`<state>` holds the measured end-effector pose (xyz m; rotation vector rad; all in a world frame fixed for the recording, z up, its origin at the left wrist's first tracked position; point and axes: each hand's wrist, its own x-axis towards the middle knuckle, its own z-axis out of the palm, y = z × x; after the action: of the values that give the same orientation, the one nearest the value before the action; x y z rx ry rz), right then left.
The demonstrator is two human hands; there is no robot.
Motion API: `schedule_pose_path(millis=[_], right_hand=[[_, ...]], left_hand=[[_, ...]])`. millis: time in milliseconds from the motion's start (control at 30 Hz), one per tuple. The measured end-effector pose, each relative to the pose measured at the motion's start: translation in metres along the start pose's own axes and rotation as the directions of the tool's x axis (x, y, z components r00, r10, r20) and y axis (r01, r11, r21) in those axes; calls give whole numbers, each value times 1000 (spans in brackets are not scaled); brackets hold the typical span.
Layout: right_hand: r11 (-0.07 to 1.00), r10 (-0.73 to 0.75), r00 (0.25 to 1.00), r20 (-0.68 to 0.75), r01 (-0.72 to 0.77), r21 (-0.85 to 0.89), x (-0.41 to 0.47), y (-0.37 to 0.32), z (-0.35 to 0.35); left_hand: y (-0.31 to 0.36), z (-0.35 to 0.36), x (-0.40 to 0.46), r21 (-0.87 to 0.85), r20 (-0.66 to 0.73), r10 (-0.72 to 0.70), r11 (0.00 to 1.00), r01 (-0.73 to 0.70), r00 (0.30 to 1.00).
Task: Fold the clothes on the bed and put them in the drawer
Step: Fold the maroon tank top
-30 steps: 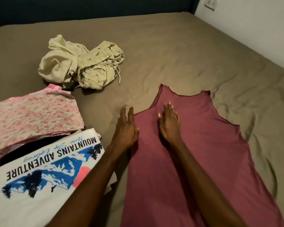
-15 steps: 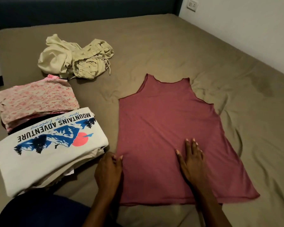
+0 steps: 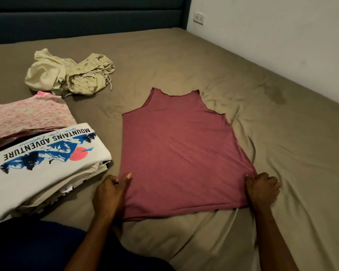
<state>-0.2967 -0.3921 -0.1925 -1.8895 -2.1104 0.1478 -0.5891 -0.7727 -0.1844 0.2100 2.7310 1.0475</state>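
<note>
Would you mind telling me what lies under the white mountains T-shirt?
The white mountains T-shirt tops a folded stack; beige and patterned fabric edges show beneath it. What those garments are is covered.

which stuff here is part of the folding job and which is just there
Part of the job:
maroon tank top, gripped at its bottom corners by left hand and right hand
crumpled beige garment
folded white graphic tee
folded pink floral garment

Just there:
wall socket
headboard

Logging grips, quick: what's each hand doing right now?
Left hand: pinches the top's left hem corner.
Right hand: grips its right hem corner.
</note>
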Motion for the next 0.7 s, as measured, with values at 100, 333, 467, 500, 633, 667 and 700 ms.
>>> schedule_pose_path(millis=[100,333,467,500,633,667,700], right_hand=[[995,67,998,4,-67,70,5,11,-5],[961,82,976,201,-131,245,23,26,-24],[926,136,979,149,-179,332,16,29,-28],[929,142,979,146,-183,322,13,29,-28],[940,120,987,111,-149,307,16,37,-33],[946,107,989,99,-131,296,18,40,-34],[953,91,992,91,-113,281,21,42,-35]], left_hand=[[-3,-13,-5,83,117,-7,997,-3,993],[-31,-18,-11,-387,381,-116,881,272,917],[-27,-23,-18,-395,379,-124,874,281,917],[-26,-26,-18,-372,368,-124,889,268,922],[-23,-40,-22,-154,313,-113,974,168,943],[-23,-42,-23,-122,321,-102,981,148,942],[-21,-44,-24,-103,333,-90,986,131,939]])
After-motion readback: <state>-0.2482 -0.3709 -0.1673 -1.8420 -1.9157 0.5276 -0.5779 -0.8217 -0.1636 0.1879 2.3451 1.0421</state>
